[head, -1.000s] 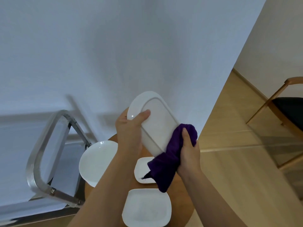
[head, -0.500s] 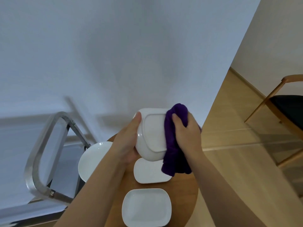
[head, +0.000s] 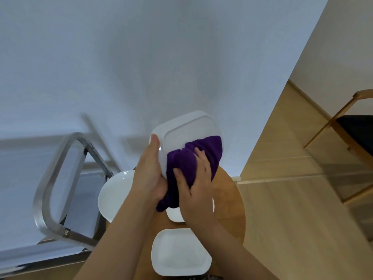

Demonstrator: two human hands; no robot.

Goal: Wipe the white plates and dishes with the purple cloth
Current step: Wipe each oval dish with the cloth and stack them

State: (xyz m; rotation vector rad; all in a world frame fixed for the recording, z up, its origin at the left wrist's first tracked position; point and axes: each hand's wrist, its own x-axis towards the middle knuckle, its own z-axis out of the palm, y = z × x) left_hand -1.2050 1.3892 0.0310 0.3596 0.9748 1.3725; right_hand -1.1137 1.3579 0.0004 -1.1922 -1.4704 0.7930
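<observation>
A white oblong dish [head: 187, 128] is held up above the round wooden table [head: 232, 199], its underside facing me. My left hand [head: 150, 170] grips its left edge, thumb on the rim. My right hand [head: 196, 184] presses the purple cloth [head: 193, 158] flat against the lower part of the dish's underside; the cloth hangs down below the hands. On the table lie a round white plate [head: 114, 195] at the left, a small white dish [head: 175, 216] mostly hidden behind my hands, and a squarish white plate [head: 179, 253] nearest me.
A metal-framed piece of furniture [head: 52, 178] stands left of the table against the white wall. A wooden chair with a dark seat [head: 355, 130] stands at the far right on the wood floor.
The dish has been turned in my hands. My right hand with the cloth has slid from the dish's right end down across its underside toward my left hand.
</observation>
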